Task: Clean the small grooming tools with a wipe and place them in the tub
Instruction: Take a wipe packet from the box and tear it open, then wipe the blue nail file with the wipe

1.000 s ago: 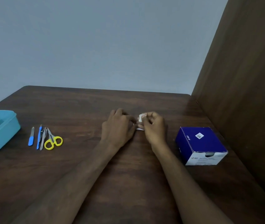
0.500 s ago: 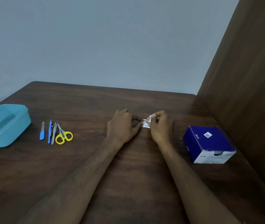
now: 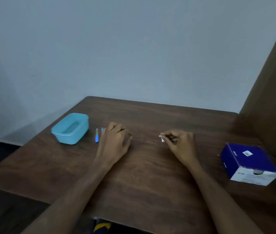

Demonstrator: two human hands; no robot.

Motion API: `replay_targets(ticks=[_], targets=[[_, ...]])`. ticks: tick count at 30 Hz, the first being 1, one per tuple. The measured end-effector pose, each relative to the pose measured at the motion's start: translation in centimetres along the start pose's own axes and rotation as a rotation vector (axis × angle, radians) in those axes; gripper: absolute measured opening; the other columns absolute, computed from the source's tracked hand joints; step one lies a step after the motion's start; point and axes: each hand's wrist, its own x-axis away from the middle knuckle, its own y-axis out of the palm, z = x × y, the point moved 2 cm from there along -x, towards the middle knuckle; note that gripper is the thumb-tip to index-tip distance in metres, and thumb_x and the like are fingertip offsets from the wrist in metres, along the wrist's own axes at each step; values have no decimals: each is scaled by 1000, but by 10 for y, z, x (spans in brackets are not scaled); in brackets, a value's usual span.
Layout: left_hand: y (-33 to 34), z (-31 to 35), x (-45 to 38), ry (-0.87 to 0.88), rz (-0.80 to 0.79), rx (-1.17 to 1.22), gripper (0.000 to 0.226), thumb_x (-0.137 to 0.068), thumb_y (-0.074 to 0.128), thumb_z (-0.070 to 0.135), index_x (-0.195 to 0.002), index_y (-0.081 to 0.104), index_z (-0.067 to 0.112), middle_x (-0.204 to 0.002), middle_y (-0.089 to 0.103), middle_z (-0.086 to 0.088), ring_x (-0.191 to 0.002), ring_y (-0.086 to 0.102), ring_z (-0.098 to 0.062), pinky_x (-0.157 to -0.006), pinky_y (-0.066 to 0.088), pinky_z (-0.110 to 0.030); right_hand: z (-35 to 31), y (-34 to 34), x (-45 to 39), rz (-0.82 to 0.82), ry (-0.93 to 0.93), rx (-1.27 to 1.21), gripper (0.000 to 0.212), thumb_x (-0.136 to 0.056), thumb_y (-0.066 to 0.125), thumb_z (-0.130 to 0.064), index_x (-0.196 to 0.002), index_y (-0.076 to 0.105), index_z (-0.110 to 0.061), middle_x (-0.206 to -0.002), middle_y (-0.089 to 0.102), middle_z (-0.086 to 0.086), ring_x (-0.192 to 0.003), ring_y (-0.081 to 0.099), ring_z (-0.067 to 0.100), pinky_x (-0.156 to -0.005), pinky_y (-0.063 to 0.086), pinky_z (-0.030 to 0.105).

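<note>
Beside tub (image 3: pixel 70 129), L hand (image 3: pixel 115 142) covers tools (grip unclear); R hand (image 3: pixel 182 142) pinches wipe (image 3: pixel 162 139).

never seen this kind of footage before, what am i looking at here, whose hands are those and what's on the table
The one picture comes from a camera worn on a person's head, looking down at their own bare hands over a wooden table. The right hand pinches a small white wipe in its fingers. The left hand reaches over the grooming tools, hiding most of them; only a blue-handled file shows clearly. Left of it stands an open light blue tub. On the right sits the dark blue wipe box.
</note>
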Motion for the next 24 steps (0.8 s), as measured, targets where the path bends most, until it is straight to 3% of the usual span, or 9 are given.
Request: replay_targets(ticks=[3, 6, 8, 10, 17, 20, 24], targets=[[-29, -29, 21, -162, -2, -56, 11, -93, 76, 32, -98, 76, 23, -99, 68, 5, -97, 61, -27, -74, 53, -41, -11, 10, 3, -22, -59, -12, 7, -86, 88, -10, -88, 84, -16, -86, 78, -20, -80, 73, -8, -72, 60, 18], [-43, -47, 35, -396, -53, -13, 12, -99, 69, 27, -106, 72, 18, -99, 60, -1, -90, 63, -25, -68, 49, -37, -13, 18, 7, -82, -107, 16, 13, -86, 87, -7, -88, 83, -18, -84, 79, -15, -79, 74, -1, -70, 59, 21], [-45, -56, 42, -492, -56, 24, 12, -101, 67, 26, -108, 72, 18, -100, 59, 0, -88, 63, -21, -70, 44, -33, -10, 19, 7, -95, -98, 18, 14, -85, 87, -6, -88, 83, -19, -84, 79, -15, -78, 74, 1, -69, 59, 22], [-43, -63, 44, -554, -34, 57, 15, -102, 66, 28, -110, 74, 19, -101, 63, 0, -88, 65, -19, -73, 49, -35, -10, 17, 7, -93, -68, 11, 15, -85, 87, -6, -88, 83, -20, -82, 79, -15, -77, 74, 0, -70, 59, 21], [-35, -65, 43, -607, -36, -4, 23, -108, 58, 31, -119, 75, 21, -101, 59, -2, -80, 57, -15, -71, 49, -32, -9, 18, 8, -160, -108, 20, 17, -85, 87, -6, -85, 82, -22, -78, 77, -17, -75, 73, -1, -69, 57, 21], [-33, -66, 47, -627, -25, -23, 23, -107, 60, 30, -111, 79, 18, -99, 59, -3, -77, 59, -16, -70, 54, -34, -8, 17, 10, -172, -114, 22, 18, -85, 87, -6, -85, 81, -23, -77, 77, -18, -73, 72, -2, -70, 58, 24], [-33, -65, 47, -675, 4, -31, 24, -104, 66, 35, -102, 76, 13, -99, 59, -2, -79, 57, -14, -70, 47, -29, -5, 16, 11, -166, -85, -3, 18, -85, 87, -5, -86, 82, -23, -78, 77, -19, -75, 73, -2, -70, 57, 17]])
